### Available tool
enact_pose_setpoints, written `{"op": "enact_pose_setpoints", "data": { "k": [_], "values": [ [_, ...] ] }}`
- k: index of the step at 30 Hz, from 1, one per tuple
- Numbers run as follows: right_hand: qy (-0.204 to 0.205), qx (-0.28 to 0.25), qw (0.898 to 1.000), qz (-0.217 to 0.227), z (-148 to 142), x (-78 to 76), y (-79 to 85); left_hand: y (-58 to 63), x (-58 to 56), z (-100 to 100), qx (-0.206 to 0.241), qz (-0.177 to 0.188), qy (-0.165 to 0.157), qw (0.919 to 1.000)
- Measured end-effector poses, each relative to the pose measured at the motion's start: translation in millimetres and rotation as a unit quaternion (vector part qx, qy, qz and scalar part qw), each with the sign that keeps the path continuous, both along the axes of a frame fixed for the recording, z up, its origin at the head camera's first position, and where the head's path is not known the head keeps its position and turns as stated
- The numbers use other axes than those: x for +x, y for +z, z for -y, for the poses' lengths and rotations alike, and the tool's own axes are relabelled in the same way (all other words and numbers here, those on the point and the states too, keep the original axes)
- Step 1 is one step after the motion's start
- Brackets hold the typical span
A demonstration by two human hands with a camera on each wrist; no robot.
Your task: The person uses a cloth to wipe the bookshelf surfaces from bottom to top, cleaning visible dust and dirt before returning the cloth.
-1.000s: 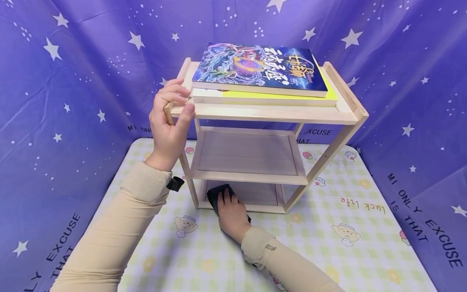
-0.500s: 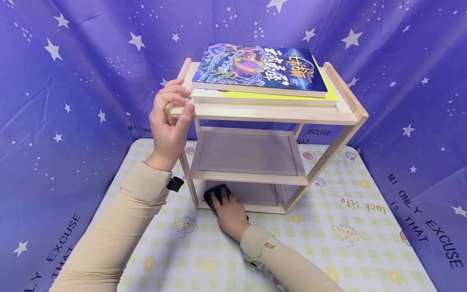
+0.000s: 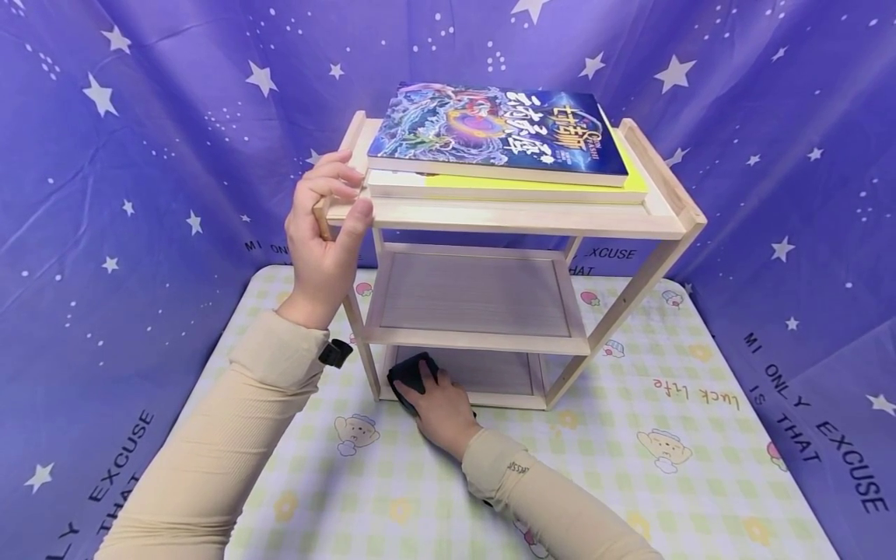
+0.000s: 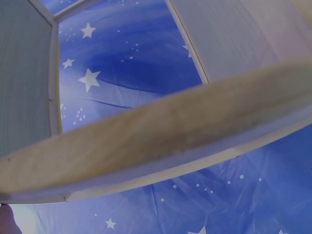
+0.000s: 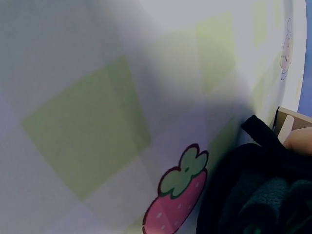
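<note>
In the head view, my left hand [image 3: 325, 225] holds the top left corner of a wooden three-tier shelf [image 3: 504, 222], thumb at the front edge and fingers over the side rail. My right hand [image 3: 444, 408] reaches to the left part of the bottom board. Its spread fingers press a folded dark cloth [image 3: 406, 379] there, thumb lying on top. Part of the cloth under the palm is hidden. The right wrist view shows the same dark cloth [image 5: 239, 190] with a strap-like loop. Close to the left wrist camera runs a wooden rail [image 4: 161, 131].
On the top board lies a blue illustrated book [image 3: 490, 128] over a yellow and white book [image 3: 532, 189]. The shelf stands on a green checked tablecloth [image 3: 616, 482]. A purple curtain [image 3: 175, 93] with stars hangs around the table.
My right hand has slid the cloth a little to the left along the bottom board. The left hand stays on the shelf's corner.
</note>
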State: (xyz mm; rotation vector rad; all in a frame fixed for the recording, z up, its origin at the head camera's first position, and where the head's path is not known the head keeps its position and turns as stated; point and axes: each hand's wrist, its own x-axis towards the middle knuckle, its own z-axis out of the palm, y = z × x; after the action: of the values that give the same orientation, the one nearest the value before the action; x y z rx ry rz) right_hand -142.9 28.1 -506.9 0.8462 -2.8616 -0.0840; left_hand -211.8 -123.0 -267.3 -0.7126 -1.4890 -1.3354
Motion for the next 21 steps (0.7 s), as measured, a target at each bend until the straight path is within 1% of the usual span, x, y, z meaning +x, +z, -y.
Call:
{"op": "enact_pose_setpoints", "data": {
  "k": [10,16,21],
  "values": [
    [0.007,-0.003,1.0,-0.024,-1.9,2.7,1.2,0.2,-0.2,-0.4,-0.002,-0.001,0.002,1.0],
    [0.005,0.007,1.0,-0.025,-0.1,3.9,0.4,-0.4,-0.5,0.1,-0.004,-0.002,0.006,1.0],
    [0.006,0.0,1.0,-0.024,0.1,5.5,1.8,-0.5,-0.6,-0.2,-0.005,-0.001,0.007,1.0]
  ]
}}
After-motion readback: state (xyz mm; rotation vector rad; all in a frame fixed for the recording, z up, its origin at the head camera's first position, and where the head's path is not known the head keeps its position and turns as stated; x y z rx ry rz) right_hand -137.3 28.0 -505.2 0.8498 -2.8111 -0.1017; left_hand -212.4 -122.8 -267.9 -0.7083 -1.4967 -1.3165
